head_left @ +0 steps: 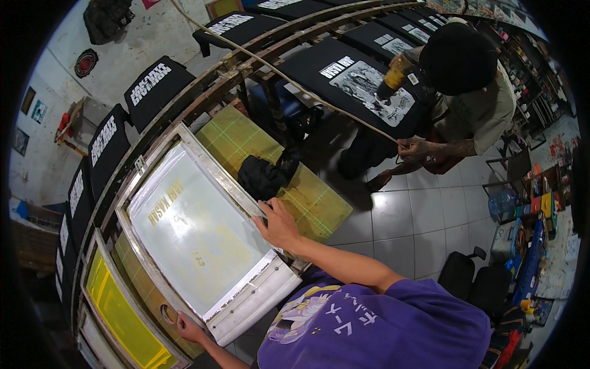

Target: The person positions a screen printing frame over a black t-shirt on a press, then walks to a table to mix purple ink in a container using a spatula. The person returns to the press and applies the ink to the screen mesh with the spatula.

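Note:
A silk-screen printing frame (pixel 184 134) with pale mesh lies tilted across my view, above a yellow-green gridded board. My right hand (pixel 278 226) is closed over its right side rail, fingers curled onto the edge. At the lower left side rail my left hand (pixel 190 327) holds the same frame, its fingers partly hidden. Close by my left fingers is a brown ring (pixel 167 313) that looks like a tape roll. The mesh (pixel 209 227) carries faint yellow lettering, with white tape along its lower edge. A crumpled black cloth (pixel 261 176) rests on the board (pixel 319 212) beyond my right hand.
A second screen frame with yellow mesh (pixel 120 307) stands at the left. Black printed shirts (pixel 157 83) lie on pallets along a curved rail (pixel 212 83). A co-worker (pixel 473 92) holds a yellow heat gun (pixel 396 74) over one shirt. A thin cable (pixel 319 98) crosses above.

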The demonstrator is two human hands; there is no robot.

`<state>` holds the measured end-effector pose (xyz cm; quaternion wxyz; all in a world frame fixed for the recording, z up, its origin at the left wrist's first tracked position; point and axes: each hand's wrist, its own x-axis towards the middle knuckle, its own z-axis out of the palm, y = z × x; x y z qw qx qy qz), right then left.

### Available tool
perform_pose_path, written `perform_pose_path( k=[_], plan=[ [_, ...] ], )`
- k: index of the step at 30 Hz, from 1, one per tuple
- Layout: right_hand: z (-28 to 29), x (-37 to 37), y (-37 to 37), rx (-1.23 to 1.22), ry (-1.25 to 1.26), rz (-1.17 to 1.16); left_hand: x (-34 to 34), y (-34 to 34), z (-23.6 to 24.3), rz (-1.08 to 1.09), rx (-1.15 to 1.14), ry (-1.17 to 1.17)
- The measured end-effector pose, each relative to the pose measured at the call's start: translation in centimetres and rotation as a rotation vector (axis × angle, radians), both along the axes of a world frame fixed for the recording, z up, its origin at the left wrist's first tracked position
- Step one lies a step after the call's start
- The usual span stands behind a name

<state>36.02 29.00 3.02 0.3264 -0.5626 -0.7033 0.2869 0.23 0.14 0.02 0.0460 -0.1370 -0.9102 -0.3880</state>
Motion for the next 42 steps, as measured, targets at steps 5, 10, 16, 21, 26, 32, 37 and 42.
perform_pose_path(
  k=[5,10,16,21,26,32,37,42],
  plan=[
    [-0.1,0.1,0.2,0.004,0.02,0.021,0.1,-0.1,0.1,-0.026,0.042,-0.023],
    [-0.7,-0.1,0.5,0.034,0.017,0.052,-0.5,-1.2,-1.2,-0.052,0.041,0.011],
    [-0.7,-0.4,0.8,0.094,-0.002,0.052,0.1,0.1,-0.3,0.016,0.055,-0.011],
    [-0.5,-0.9,0.3,0.033,-0.003,0.069,-0.7,-1.0,-1.2,0.041,0.171,-0.029],
    [-0.3,-0.7,0.4,0.043,0.008,0.08,0.3,-0.4,-1.2,0.074,0.172,-0.025],
    [-0.7,-0.6,0.4,0.052,-0.02,0.093,0.7,-0.5,-0.6,0.049,0.123,0.031],
    [-0.8,-0.8,0.3,0.063,-0.047,0.079,0.4,-0.2,-0.9,0.043,0.158,0.001],
    [-1.0,-0.7,0.7,0.05,-0.078,0.046,-0.9,-0.6,-2.7,0.023,0.195,-0.004]
  ],
)
